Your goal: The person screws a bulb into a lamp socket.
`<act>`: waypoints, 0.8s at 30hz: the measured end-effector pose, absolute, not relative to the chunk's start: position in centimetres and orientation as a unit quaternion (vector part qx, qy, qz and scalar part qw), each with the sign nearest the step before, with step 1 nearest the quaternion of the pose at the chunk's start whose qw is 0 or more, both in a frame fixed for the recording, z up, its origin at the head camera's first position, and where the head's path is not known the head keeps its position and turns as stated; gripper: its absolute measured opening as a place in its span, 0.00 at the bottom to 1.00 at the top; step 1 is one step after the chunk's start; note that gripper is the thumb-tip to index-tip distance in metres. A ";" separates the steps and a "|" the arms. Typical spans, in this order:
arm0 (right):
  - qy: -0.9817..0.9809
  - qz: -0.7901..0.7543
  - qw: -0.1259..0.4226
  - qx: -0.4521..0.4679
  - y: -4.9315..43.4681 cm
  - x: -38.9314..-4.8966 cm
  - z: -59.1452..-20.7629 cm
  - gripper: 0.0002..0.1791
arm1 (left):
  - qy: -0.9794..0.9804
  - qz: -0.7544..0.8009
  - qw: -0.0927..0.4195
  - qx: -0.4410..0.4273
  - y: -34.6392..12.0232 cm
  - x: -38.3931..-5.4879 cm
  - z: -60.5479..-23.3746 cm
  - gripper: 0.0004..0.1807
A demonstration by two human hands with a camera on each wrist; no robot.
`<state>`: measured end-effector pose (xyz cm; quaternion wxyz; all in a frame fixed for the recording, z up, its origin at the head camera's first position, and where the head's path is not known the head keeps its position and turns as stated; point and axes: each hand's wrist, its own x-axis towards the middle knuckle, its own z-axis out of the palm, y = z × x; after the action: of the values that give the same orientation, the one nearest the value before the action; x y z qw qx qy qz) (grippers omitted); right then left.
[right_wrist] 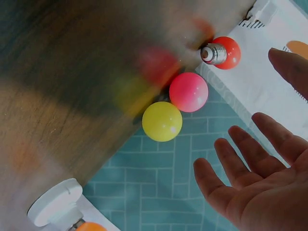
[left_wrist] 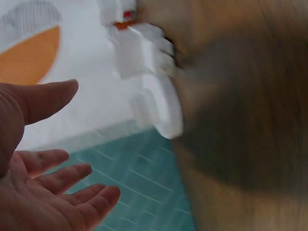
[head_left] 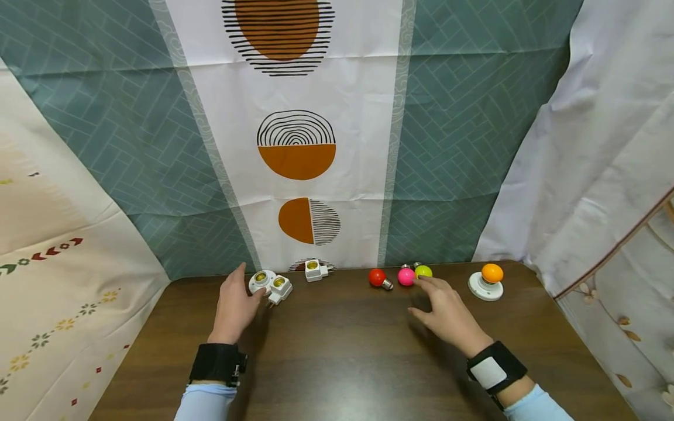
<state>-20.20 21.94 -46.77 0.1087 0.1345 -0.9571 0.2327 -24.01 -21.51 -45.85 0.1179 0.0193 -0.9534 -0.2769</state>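
Two bare hands reach over a brown wooden table (head_left: 337, 362), well apart from each other. The left hand (head_left: 235, 307) has its thumb and fingers spread apart. It is just beside a round white bulb socket (head_left: 260, 280) and a white plug socket (head_left: 280, 288). The plug socket sits in front of the round one and hides a bit of it. Another white plug socket (head_left: 314, 271) lies to the right, its prongs pointing right.

The right hand (head_left: 447, 313) has its thumb and fingers apart too. It is near a pink bulb (head_left: 406, 276) and a yellow-green bulb (head_left: 423, 271), which sit side by side. I cannot tell if a finger touches them. A red bulb (head_left: 377, 277) lies on its side to their left. Farther right, an orange bulb (head_left: 492, 273) stands up in a round white base (head_left: 485, 290).

Behind them all, a green and white cloth (head_left: 447, 146) hangs like a wall at the table's back edge. Black bands (head_left: 497, 367) go round both wrists.
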 end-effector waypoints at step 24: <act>-0.956 0.223 0.113 0.156 21.4 -19.8 -47.1 0.35 | -0.973 -0.224 0.018 0.045 -23.7 -28.9 -50.9 0.48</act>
<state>-19.78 21.38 -47.13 0.1128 0.1563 -0.9556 0.2227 -28.89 -23.75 -50.89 0.0176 0.0445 -0.9734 -0.2240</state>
